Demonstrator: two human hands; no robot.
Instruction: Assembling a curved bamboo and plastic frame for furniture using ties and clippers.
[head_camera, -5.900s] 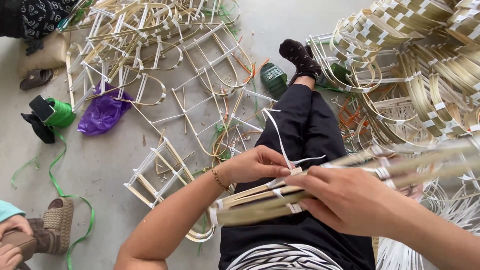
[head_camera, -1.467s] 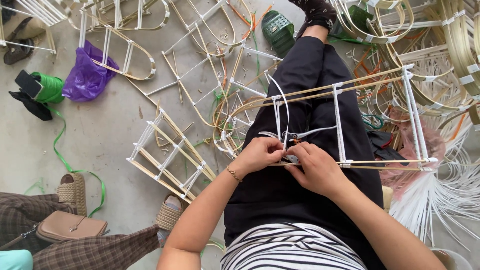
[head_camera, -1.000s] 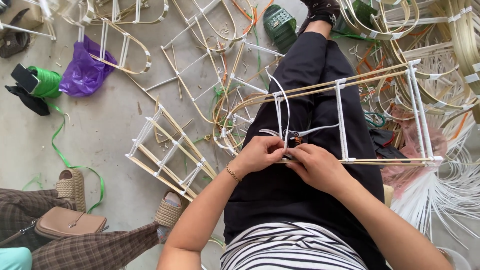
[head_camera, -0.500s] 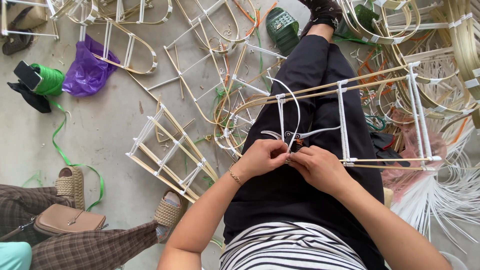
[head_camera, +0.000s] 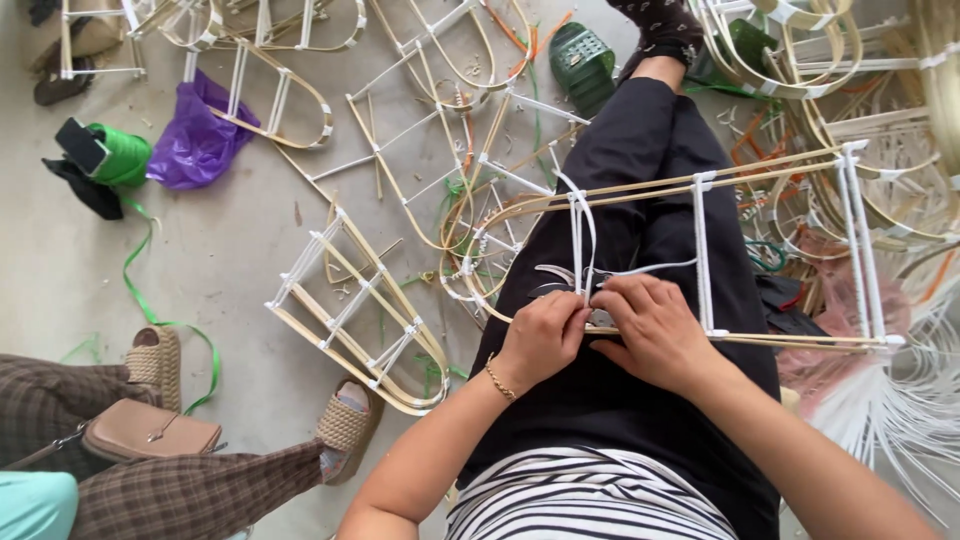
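Note:
A bamboo frame (head_camera: 700, 185) with white wrapped joints lies across my lap, over black trousers. My left hand (head_camera: 540, 335) and my right hand (head_camera: 655, 330) meet at the frame's near rail, both pinching a joint where a white strip (head_camera: 650, 270) loops up and to the right. The fingers of both hands are closed around that joint and strip. A gold bracelet sits on my left wrist. What is under the fingertips is hidden.
Several finished bamboo frames (head_camera: 350, 310) litter the concrete floor ahead and to the right. A purple bag (head_camera: 195, 145), a green tape roll (head_camera: 120, 155) and a green sandal (head_camera: 582, 62) lie beyond. Another person's sandalled feet (head_camera: 345, 425) and tan purse (head_camera: 150, 432) are at lower left. White strips (head_camera: 900, 400) fan at right.
Since about six seconds ago, the bundle of strips has gone from my hands and the frame lies on my lap. Over the last second the hands stay at the same joint, barely shifting.

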